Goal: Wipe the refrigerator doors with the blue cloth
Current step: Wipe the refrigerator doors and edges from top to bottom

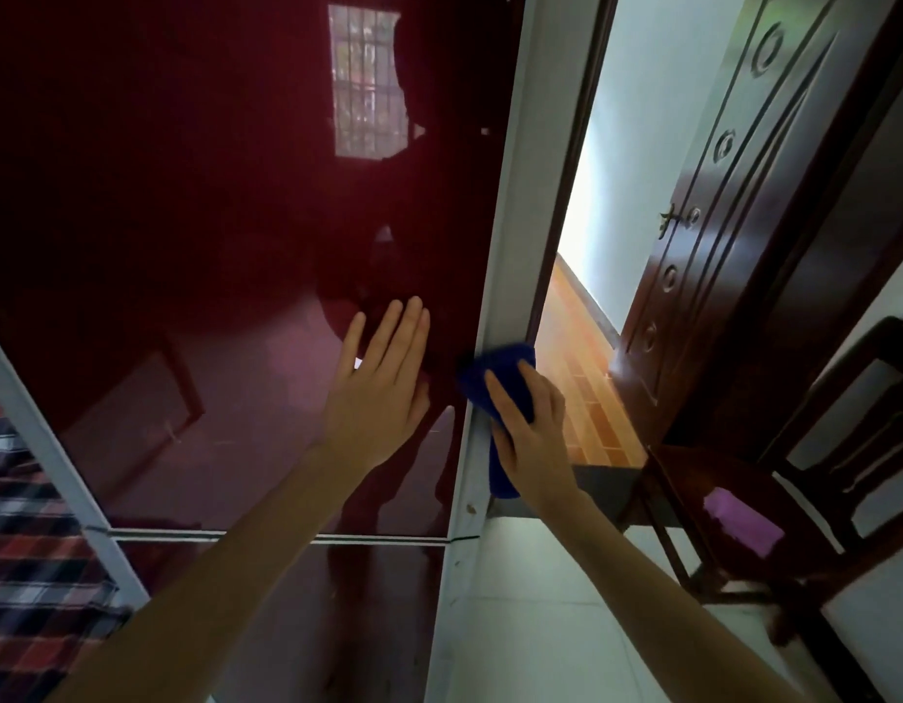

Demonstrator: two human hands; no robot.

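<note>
A person stands close to a tall refrigerator, both bare arms reaching forward. The left hand [376,383] lies flat and spread, fingers together and pointing up, palm against the glossy dark red upper door [211,220], holding nothing. Just to its right, the right hand [528,423] presses the blue cloth [500,367] against the pale grey side edge [495,296] of that door, fingers laid over the cloth and gripping it. The cloth looks soft, light and limp: it bunches above the fingers and a loose tail hangs below the wrist, so it is best held bunched under the palm and fingers as it is here. The door looks hard, smooth and probably slippery, mirroring a barred window and dim shapes that make any smears hard to judge. Below both hands, a thin seam separates off the lower door [297,616], half covered by the forearms. The top and left of the refrigerator are cut off. How much of the cloth lies under the right palm cannot be told. Beyond the right hand are an open doorway, a dark wooden door [718,220] and a wooden chair [794,499].
</note>
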